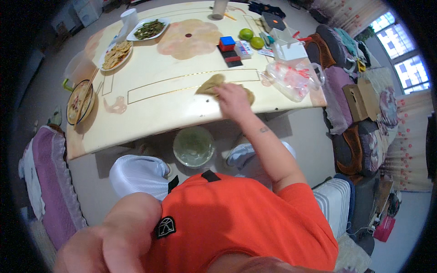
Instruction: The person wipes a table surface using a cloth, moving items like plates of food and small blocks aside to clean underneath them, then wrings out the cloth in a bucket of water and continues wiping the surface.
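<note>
My right hand (233,99) presses down on a crumpled tan cloth (212,84) at the near edge of the table (168,95). Its fingers are bunched over the cloth, which spreads out on both sides of the hand. A few small dark crumbs (207,101) lie on the tabletop just left of it. My left arm (123,223) is bent up close to me at the lower left, and its hand is out of sight.
A glass bowl (81,105) with chopsticks, a plate of flat pieces (116,55) and a plate of greens (149,30) stand left. Right are a plastic bag (291,82), limes (257,42) and a blue-topped cube (227,43). A bin (194,146) stands below the table edge.
</note>
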